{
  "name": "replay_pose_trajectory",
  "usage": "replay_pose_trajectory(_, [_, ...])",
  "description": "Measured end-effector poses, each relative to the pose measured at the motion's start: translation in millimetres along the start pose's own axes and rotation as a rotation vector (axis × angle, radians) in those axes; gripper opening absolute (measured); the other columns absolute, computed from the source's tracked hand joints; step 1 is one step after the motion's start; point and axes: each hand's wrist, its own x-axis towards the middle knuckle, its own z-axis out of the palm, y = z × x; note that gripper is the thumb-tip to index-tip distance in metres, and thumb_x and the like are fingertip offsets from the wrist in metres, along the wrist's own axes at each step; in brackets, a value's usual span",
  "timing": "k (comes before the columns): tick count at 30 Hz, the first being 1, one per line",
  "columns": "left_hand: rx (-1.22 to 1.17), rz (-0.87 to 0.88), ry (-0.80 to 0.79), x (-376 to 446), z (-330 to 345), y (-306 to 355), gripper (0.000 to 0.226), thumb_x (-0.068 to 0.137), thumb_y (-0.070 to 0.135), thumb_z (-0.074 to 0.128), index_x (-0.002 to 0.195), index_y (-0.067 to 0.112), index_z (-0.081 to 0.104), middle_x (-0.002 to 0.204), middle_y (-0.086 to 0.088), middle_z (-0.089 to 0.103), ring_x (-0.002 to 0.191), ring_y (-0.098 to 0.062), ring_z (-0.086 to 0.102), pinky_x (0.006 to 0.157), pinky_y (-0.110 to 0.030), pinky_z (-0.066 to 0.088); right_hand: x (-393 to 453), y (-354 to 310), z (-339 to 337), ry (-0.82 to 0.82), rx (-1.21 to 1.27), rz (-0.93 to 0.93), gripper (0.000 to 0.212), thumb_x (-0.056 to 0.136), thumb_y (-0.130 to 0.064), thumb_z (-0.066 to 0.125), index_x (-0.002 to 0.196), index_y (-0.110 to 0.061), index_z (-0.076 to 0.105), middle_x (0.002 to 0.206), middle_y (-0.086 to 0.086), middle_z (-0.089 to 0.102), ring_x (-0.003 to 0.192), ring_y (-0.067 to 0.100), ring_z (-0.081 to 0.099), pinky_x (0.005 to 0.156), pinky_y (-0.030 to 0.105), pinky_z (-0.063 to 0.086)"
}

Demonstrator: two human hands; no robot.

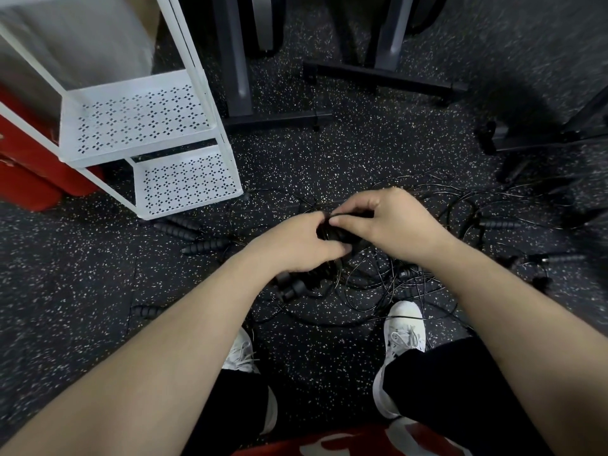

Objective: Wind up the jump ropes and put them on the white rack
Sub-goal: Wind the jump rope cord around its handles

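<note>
So, grip: both hands closed on one black bundle [339, 230] held between them above the floor.
Right hand [391, 222]: thumb and fingers pinch the bundle's top; looks like it lays the turns.
Left hand [296, 245]: curled round the bundle's near side; looks like the anchor.
Bundle: handles or cord inside, can't tell, too dark and blurred.
Do well: keep left hand fixed, feed cord with right, even loops, light tension, so the coil won't spring open.
Slack: thin cords [388, 284] tangled on floor right under the hands; pull one strand only, else the pile drags.
Loose handles [197, 238]: more lie on floor left of the hands.
Rack [144, 120]: white, far left, both visible shelves bare; no rope there yet.
Risk: feet stand at the tangle's edge, may snag cord.
</note>
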Motion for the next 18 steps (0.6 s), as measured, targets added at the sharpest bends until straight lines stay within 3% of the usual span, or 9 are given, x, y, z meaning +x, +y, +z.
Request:
replay_pose_trajectory(3, [-0.126, -0.027, 0.077, 2, 0, -2, 0.033, 0.092, 0.056, 0.066, 0.116, 0.033, 0.061, 0.097, 0.011, 0.07, 0.087, -0.011, 0.069, 0.079, -0.034, 0.058, -2, -6, -1, -0.018, 0.021, -0.038, 0.017, 0.098, -0.028, 0.066, 0.111, -0.027, 0.076, 0.092, -0.02, 0.071, 0.06, -0.012, 0.058, 0.055, 0.006, 0.04])
replay_pose_trajectory(8, [-0.459, -0.077, 0.215, 2, -4, -1, 0.033, 0.093, 0.051, 0.07, 0.116, 0.03, 0.061, 0.101, 0.007, 0.073, 0.088, -0.013, 0.072, 0.07, -0.03, 0.056, -4, -7, -6, 0.035, 0.162, -0.058, 0.018, 0.102, -0.019, 0.059, 0.118, -0.025, 0.066, 0.06, -0.03, 0.061, 0.043, -0.006, 0.049, 0.046, 0.008, 0.036])
replay_pose_trajectory(11, [-0.647, -0.082, 0.238, 4, -7, 1, 0.03, 0.092, 0.048, 0.072, 0.113, 0.031, 0.06, 0.104, 0.005, 0.074, 0.087, -0.014, 0.074, 0.069, -0.029, 0.057, -2, -2, -7, 0.063, 0.202, -0.003, 0.008, 0.101, -0.031, 0.06, 0.106, -0.025, 0.063, 0.061, -0.01, 0.057, 0.04, 0.003, 0.036, 0.043, 0.015, 0.031])
replay_pose_trajectory(15, [-0.81, -0.102, 0.205, 4, -11, 4, 0.033, 0.09, 0.043, 0.077, 0.115, 0.029, 0.061, 0.103, 0.003, 0.077, 0.082, -0.012, 0.077, 0.067, -0.029, 0.058, -2, 0, -13, 0.055, 0.225, -0.003, 0.017, 0.1, -0.036, 0.061, 0.099, -0.021, 0.069, 0.057, -0.01, 0.051, 0.044, 0.001, 0.037, 0.046, 0.014, 0.031])
replay_pose_trajectory(18, [-0.891, -0.114, 0.172, 3, -13, 4, 0.033, 0.088, 0.035, 0.08, 0.115, 0.026, 0.063, 0.103, 0.0, 0.078, 0.084, -0.016, 0.078, 0.07, -0.035, 0.061, -3, 1, -18, 0.017, 0.269, -0.011, 0.016, 0.101, -0.036, 0.059, 0.098, -0.027, 0.073, 0.072, 0.017, 0.058, 0.059, 0.009, 0.046, 0.055, 0.024, 0.039])
